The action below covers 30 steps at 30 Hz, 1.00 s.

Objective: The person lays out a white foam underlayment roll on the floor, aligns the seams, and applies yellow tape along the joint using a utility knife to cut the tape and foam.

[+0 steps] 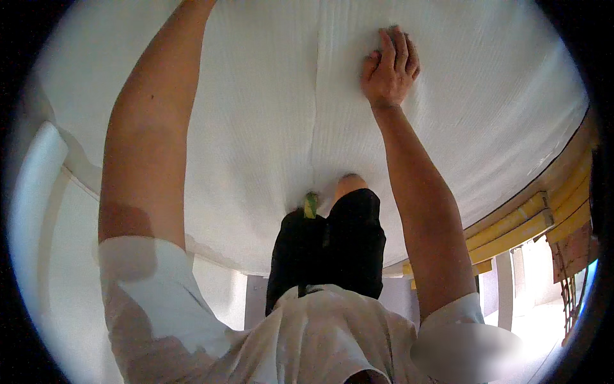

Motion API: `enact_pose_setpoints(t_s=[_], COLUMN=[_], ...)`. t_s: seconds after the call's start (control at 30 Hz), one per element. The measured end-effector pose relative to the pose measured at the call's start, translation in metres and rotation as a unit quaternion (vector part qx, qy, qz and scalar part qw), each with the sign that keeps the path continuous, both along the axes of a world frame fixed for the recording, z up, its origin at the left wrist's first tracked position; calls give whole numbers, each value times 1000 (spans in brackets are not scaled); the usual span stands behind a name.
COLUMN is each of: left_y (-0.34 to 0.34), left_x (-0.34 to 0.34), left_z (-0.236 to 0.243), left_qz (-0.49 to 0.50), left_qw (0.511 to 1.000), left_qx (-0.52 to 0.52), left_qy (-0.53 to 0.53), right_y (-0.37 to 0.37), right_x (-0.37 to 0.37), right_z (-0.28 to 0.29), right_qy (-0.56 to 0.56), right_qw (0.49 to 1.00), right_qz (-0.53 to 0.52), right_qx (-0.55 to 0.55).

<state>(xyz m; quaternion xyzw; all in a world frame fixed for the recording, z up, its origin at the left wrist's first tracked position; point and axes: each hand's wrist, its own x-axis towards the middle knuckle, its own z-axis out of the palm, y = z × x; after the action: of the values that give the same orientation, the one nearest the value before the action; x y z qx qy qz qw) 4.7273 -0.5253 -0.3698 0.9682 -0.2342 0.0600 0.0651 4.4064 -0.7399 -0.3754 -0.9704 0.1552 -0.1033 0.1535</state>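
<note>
A wide white sheet (268,96) with fine ribs and a lengthwise crease or seam spreads in front of me and under my knees. My right hand (391,70) lies on it, palm down, its fingers stretched out and slightly apart, with nothing seen in them. My left arm (153,121) reaches forward across the sheet and leaves the picture at the top edge, so the left hand is out of sight. Between my knees, by the black shorts (326,249), shows a small green and yellow strip-like thing (310,205); its kind cannot be made out.
At the far left a white rounded roll or padded edge (41,173) runs along the side. Yellow slats or bars (511,227) stand at the right below the sheet's curved edge. Beyond them is a bright area with a dark grid (568,301).
</note>
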Motion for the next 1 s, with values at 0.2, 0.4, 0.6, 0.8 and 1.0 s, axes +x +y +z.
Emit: enact_pose_setpoints(t_s=[0.2, 0.4, 0.6, 0.8, 1.0], left_y=[-3, -2, 5, 1, -2], left_x=[11, 3, -8, 2, -28], left_z=[-10, -1, 8, 28, 10], left_qz=[1, 6, 7, 3, -15], left_qw=[1000, 1000, 1000, 1000, 999], left_qx=[0, -10, -7, 7, -32], left_qy=[-21, -9, -8, -9, -40], right_y=[-5, -2, 67, 198, 270], right_x=[2, 2, -76, -272, -363], right_z=[-1, 13, 103, 151, 84], right_qy=[7, 25, 197, 585, 559], right_qw=[1000, 999, 959, 706, 549], right_qz=[0, 19, -29, -186, -472], right_qx=[-24, -41, 200, 352, 404])
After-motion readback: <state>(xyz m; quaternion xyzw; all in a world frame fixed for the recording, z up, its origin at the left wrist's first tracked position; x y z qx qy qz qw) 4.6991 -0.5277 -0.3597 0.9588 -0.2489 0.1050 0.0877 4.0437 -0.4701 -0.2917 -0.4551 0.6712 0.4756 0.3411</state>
